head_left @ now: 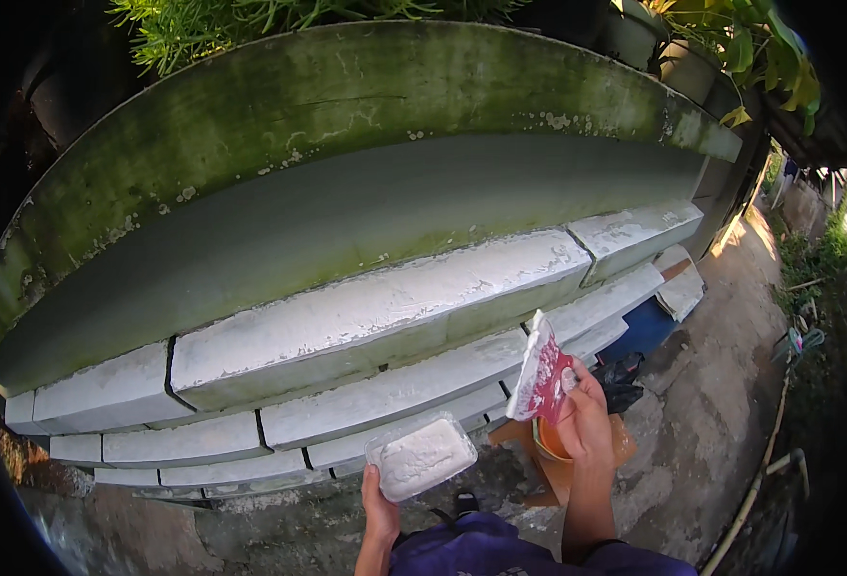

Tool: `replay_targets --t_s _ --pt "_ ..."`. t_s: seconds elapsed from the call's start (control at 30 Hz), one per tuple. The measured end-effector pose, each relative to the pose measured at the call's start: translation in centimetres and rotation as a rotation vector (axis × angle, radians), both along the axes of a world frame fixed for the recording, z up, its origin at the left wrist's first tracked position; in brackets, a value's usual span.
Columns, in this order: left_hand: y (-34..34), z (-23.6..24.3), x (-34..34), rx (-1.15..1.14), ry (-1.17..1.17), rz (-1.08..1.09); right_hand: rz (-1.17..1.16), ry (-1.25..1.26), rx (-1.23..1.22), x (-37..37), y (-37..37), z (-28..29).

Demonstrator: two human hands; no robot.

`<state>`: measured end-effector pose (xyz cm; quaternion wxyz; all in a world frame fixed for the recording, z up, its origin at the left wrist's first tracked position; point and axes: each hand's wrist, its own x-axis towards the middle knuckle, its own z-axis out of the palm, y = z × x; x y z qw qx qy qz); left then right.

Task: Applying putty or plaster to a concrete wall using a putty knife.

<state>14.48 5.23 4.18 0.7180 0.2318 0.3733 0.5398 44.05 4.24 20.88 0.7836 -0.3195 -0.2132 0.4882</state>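
Observation:
My left hand (380,509) grips the near left corner of a shallow clear plastic tray (374,449). Thick white paste (427,456) fills the tray. In my right hand (588,415) is a red, flat putty scraper (550,381), held up to the right of the tray. White paste coats its wide edge and smears its face. Both the scraper and the tray are in front of a stepped concrete ledge (375,298), whose upper faces are pale with patchy white coating. The scraper appears apart from the tray; whether its edge touches the ledge, I cannot tell.
An orange bucket (549,441) and brown cardboard (625,442) lie below my right hand. Beyond are a black plastic bag (621,381) and a blue object (650,329). A mossy curved concrete rim (346,101) overhangs the ledge, with potted plants above. A pole (764,461) runs along the right.

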Motion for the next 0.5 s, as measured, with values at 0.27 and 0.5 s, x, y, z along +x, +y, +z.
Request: replay_targets --t_s 0.27,0.5 --pt "-0.4 -0.4 1.0 -0.002 0.015 -0.026 -0.772 -0.455 0.391 9.5 4.6 7.6" --pt "-0.9 0.1 1.2 0.0 0.017 -0.016 -1.0 -0.954 0.406 9.5 10.3 8.6"
